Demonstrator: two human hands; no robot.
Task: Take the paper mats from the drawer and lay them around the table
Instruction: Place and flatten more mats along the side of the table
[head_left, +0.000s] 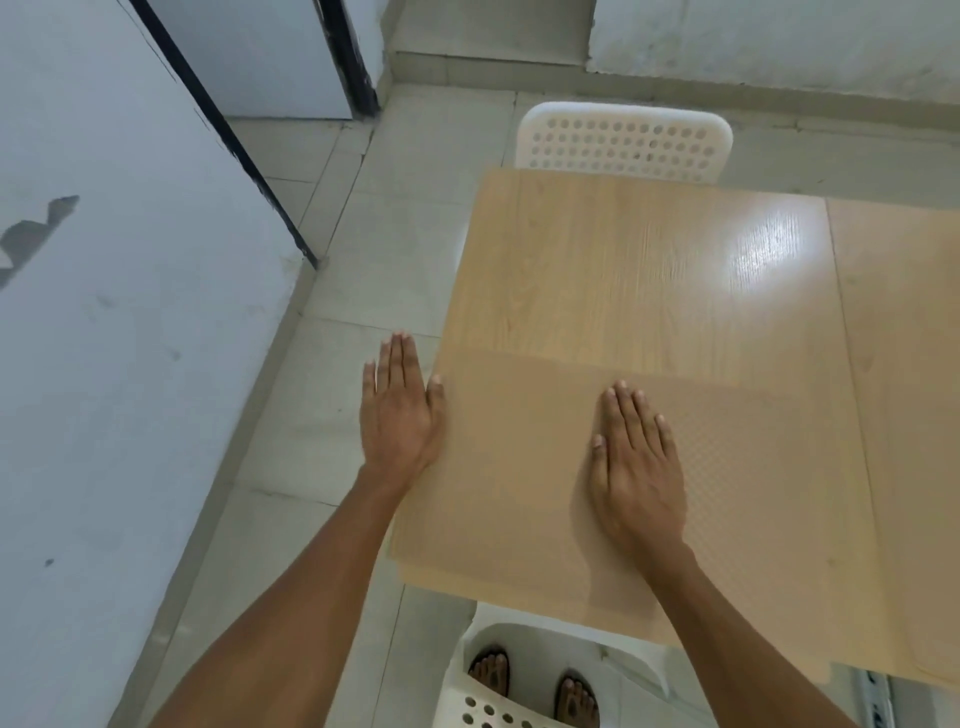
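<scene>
Pressing the paper mat (649, 467) flat onto the near-left corner of the desk (649, 270); that's how I read this step. Right hand (636, 467) lies palm-down on the mat, fingers (626, 410) straight and close together, gripping nothing, weight on the sheet so it doesn't slide or curl. Left hand (400, 410) hangs flat just off the desk's left edge over the floor tiles (322, 395), fingers extended and together, thumb touching or almost touching the mat's left edge; can't tell if there's real contact. Looks like it's there to square that edge against the desk side, or it's mid-swipe smoothing outward. Mat is translucent, faintly dotted, barely darker than the wood, so its far edge only reads as a tone line across the desk. Its left and near edges sit about flush with the desk's, maybe a slight overhang at the near-left corner; hard to call. Placement makes sense: it's directly in front of the near white chair (519, 696), whose seat is tucked under, so this is that seat's setting. Far white chair (626, 140) opposite has bare desk in front of it, likely the next spot. No spare mats visible in either hand, and the drawer is out of view. Risk: thin sheet shifts when the palm lifts.
</scene>
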